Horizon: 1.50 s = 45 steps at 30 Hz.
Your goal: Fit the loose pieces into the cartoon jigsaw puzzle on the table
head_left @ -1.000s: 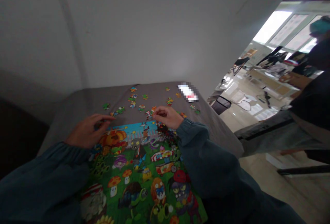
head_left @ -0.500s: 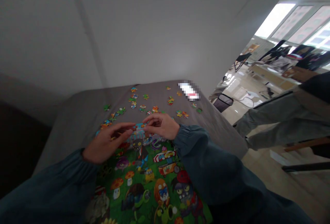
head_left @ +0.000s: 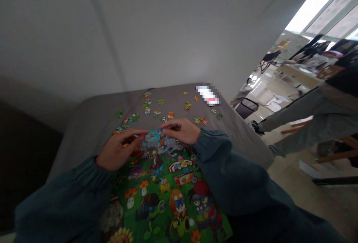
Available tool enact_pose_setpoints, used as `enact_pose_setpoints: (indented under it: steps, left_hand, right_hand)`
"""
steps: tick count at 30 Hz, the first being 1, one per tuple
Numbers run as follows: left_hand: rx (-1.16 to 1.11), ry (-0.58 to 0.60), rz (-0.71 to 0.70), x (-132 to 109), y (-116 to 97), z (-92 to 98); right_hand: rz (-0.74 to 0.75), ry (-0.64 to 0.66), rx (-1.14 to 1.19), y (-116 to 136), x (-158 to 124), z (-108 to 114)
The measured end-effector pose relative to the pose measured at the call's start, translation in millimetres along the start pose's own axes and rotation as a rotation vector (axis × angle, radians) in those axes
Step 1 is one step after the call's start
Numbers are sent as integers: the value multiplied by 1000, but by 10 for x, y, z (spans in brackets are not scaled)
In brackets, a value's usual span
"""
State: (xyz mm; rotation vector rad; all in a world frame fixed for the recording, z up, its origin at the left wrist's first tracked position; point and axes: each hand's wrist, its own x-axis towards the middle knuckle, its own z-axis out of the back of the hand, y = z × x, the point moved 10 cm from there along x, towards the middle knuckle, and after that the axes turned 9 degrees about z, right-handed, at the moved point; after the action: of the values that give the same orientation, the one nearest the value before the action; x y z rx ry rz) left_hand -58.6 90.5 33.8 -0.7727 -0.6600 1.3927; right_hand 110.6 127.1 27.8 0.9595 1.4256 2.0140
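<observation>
The puzzle (head_left: pixel 167 194) lies short of the table's (head_left: pixel 243 138) far edge, its top between the curled left hand (head_left: pixel 119 149) and right hand (head_left: pixel 183 130), whose grasp I cannot tell.

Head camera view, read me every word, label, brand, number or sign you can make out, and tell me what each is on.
No text can be read.
Puzzle picture: cartoon figures, no legible words.
Loose pieces: too small to tell.
Phone-like object: pixelated, unreadable.
Wall: no sign visible.
</observation>
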Motion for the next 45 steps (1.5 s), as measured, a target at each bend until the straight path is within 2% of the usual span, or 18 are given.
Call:
enact_pose_setpoints:
  steps: [4, 7, 13, 18, 22, 29, 32, 35, 39, 45]
  left_hand:
    - [24, -27, 2, 7, 12, 26]
    - [38, -15, 22, 6, 46, -1]
    - [45, -3, 36, 12, 104, -22]
    - [81, 3, 60, 42, 127, 31]
    - [105, -22, 73, 70, 149, 103]
    - [83, -49, 118, 109, 235, 201]
    - [58, -56, 145, 105, 247, 232]
    - [31, -53, 169, 99, 249, 241]
    - [2, -65, 176, 112, 264, 266]
    - [-2, -125, 174, 148, 392, 468]
  right_hand:
    - [10, -191, -31, 23, -3, 547]
    - [18, -287, -68, 44, -44, 854]
    - [36, -344, -210, 77, -121, 1142]
    - [31, -380, -638, 35, -167, 1371]
    - [32, -327, -842, -73, -119, 1322]
    - [52, -148, -929, -279, 108, 826]
    - [21, -95, -900, -380, 188, 692]
    - [-11, -107, -842, -431, 226, 675]
    - [-25, -183, -737, -424, 238, 758]
    - [-49, -234, -477, -385, 201, 771]
